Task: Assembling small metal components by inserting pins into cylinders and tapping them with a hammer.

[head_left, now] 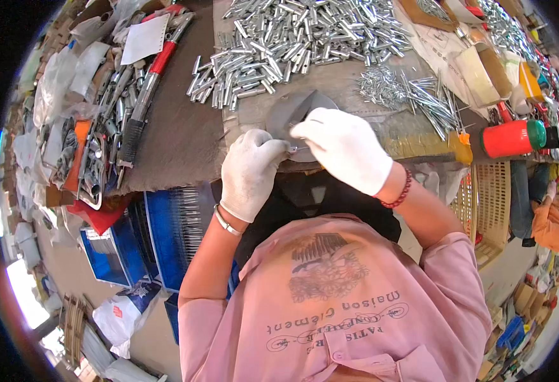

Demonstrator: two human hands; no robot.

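Both my hands wear white gloves and meet just above the near edge of the workbench. My left hand [251,170] is closed in a pinch, and the shiny end of a small metal tube [293,150] shows at its fingertips. Close beside it, my right hand [346,149] is also closed, thumb against fingers; whatever is in that pinch is hidden. Under and behind the fingers sits a grey rounded dish-like piece [286,109]. Beyond it spreads a big heap of silver metal tubes [311,41]. Small pins [380,88] and long thin rods [433,105] lie to its right.
A red can with a green cap [512,139] lies at the right edge. Tools and plastic bags crowd the left, including a long red-and-black handled tool [151,86]. Blue crates [171,235] stand below left, a yellow basket [493,207] below right. A person in orange [556,219] is far right.
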